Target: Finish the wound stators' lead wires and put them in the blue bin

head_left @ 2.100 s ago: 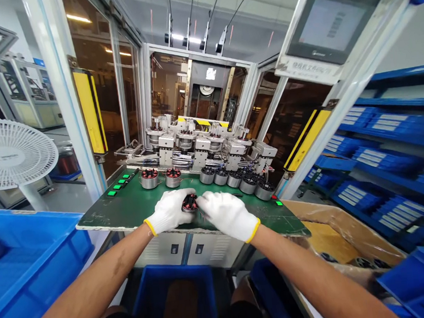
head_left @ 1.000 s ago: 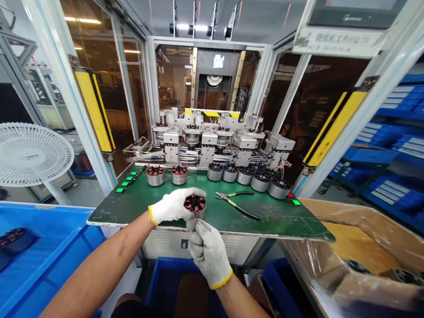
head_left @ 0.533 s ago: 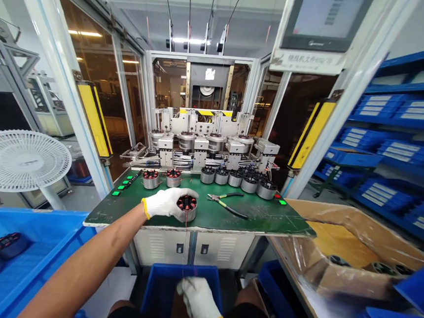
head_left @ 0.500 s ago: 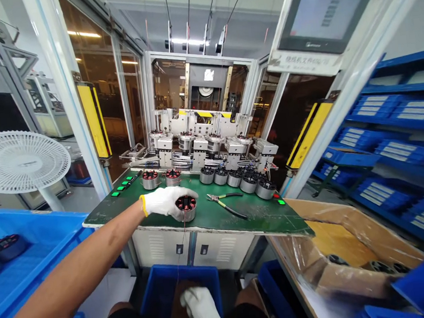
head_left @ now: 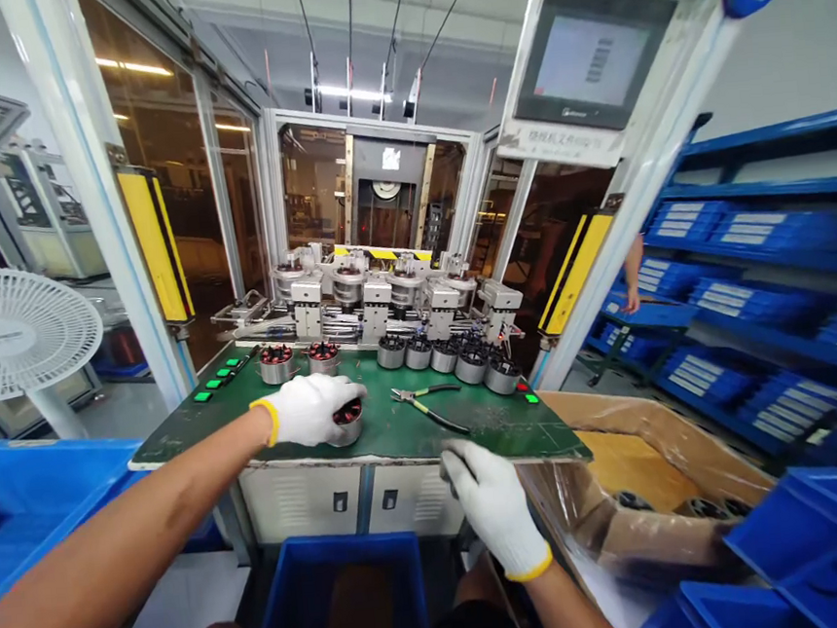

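My left hand (head_left: 310,409), in a white glove with a yellow cuff, grips a motor stator (head_left: 348,426) with red copper windings from its left side. The stator sits at the front of the green tabletop (head_left: 393,443). My gloved right hand (head_left: 489,498) is over the table's front edge, its fingers loosely bent with nothing seen between them. Just beyond it lies a pair of cutting pliers (head_left: 427,406) with black and green handles, apart from the hand. Behind my left hand stand two more wound stators, one (head_left: 276,365) left of the other (head_left: 324,358).
Several unwound stators (head_left: 444,356) stand in a row before the winding machine (head_left: 387,292). Below the table is a blue bin (head_left: 413,588). A cardboard box (head_left: 651,548) stands at right, a blue crate (head_left: 51,463) and fan (head_left: 16,330) at left. A person's hand (head_left: 632,300) shows by the shelves.
My right hand has risen from above the blue bin to the table's front edge, moving right. The thin wire hanging from the stator no longer shows. My left hand keeps its grip.
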The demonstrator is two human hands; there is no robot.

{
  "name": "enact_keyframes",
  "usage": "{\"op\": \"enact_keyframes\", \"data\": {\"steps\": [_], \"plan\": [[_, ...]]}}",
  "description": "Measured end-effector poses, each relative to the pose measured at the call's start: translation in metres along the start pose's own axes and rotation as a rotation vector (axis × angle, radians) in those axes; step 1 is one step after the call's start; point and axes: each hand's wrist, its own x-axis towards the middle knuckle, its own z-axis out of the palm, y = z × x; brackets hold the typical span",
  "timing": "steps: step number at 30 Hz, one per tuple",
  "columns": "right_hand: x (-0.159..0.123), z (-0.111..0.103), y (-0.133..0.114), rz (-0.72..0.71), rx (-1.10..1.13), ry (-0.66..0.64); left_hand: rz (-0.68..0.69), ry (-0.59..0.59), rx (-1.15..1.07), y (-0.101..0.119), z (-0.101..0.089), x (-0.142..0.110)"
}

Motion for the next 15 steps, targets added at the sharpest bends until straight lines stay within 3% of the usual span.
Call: {"op": "enact_keyframes", "data": {"steps": [2,3,6,10,12,15], "plan": [[0.012,-0.001,-0.012,-0.020,0.070,0.015,0.110,-0.010,0.007,-0.013,-0.001,-0.006],[0.018,0.002,-0.020,-0.039,0.106,0.001,0.101,0.007,0.017,-0.015,0.000,-0.007],[0.033,0.021,-0.043,-0.135,0.132,-0.082,-0.076,0.063,0.050,-0.010,0.008,-0.005],[0.046,0.054,-0.064,-0.091,-0.172,-0.215,-0.136,0.059,-0.026,-0.008,0.011,-0.005],[0.051,0.067,-0.064,-0.030,-0.356,-0.303,-0.076,0.024,-0.133,-0.015,0.007,-0.010],[0.057,0.077,-0.060,-0.085,-0.479,-0.358,0.026,-0.061,-0.275,-0.028,0.001,-0.015]]}}
